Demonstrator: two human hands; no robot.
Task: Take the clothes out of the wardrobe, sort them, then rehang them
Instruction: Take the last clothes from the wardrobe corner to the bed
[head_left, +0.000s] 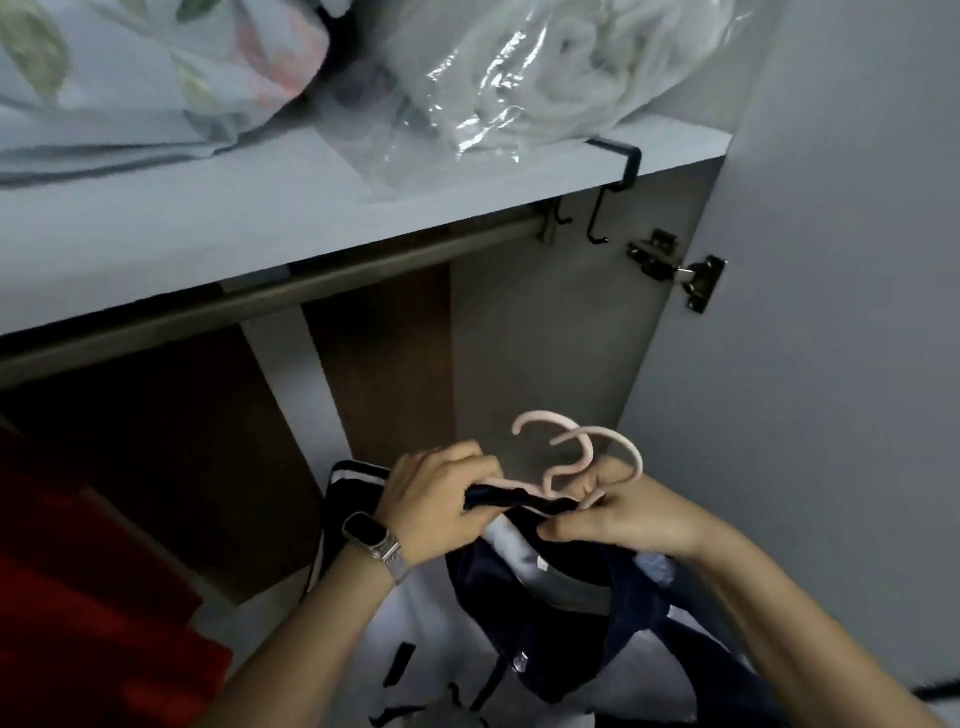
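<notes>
Fingers of the left hand (436, 499) are clenched on the dark garment (550, 587) at the neck of the pink hangers (582, 457); the right hand (623, 519) pinches the same bunch from the 3 o'clock side. Garment hangs below both hands, at 6 o'clock in view. Hanger hooks point up toward 12 o'clock. The wardrobe rail (332, 283) lies well above, toward 11 o'clock from the hands, long axis running 8 to 2 o'clock, nothing seen hanging on the visible stretch. Left hand looks nearer to it (judgement: hooks must rise and turn across that axis to catch).
</notes>
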